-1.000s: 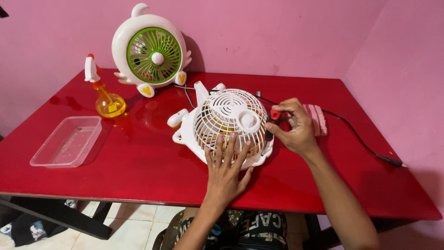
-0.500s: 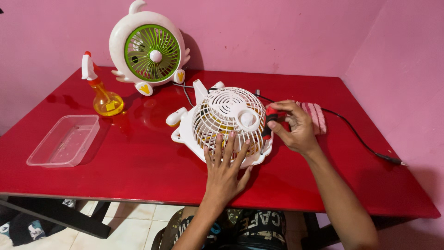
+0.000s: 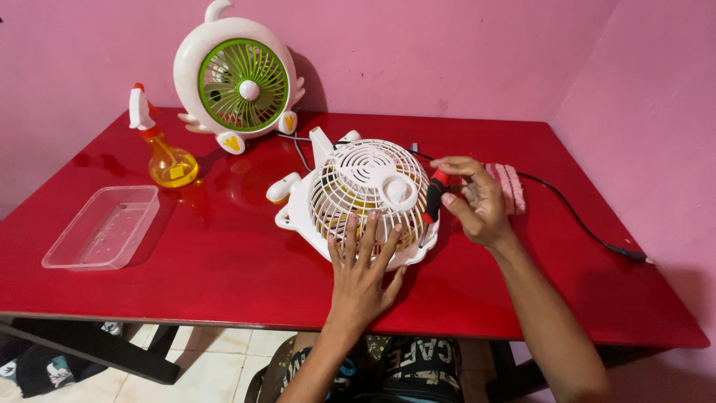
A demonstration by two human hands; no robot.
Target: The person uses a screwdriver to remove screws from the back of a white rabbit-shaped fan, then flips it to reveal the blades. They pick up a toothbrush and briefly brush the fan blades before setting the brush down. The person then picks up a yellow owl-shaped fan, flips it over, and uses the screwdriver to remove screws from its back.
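Your left hand (image 3: 363, 272) lies flat, fingers spread, on the near edge of the white fan (image 3: 356, 201)'s front grille, pressing it down without gripping. The fan lies on its back mid-worktop, grille facing up, directly in front of you.

Your right hand (image 3: 477, 203) is closed around a screwdriver (image 3: 431, 200) with a red-and-black handle. The shaft points down and slightly toward you, with the tip at the fan's right rim. The tool's long axis runs near vertical, tilted, handle top away from you. The right hand is the one at the rim; the left is on the grille just beside it, so both are touching or almost touching the fan.

A black cable (image 3: 574, 216) runs from behind the fan off to the right along the worktop (image 3: 224, 261). A pink ribbed pad (image 3: 510, 186) sits just behind your right hand.

The worktop is glossy red and reflective. On the far left stands a second fan (image 3: 239, 83), upright, with a green grille. A yellow spray bottle (image 3: 165, 153) stands beside it, and a clear plastic tray (image 3: 104, 227) lies near the left edge. Pink walls close in behind and to the right, and there is tiled floor below.
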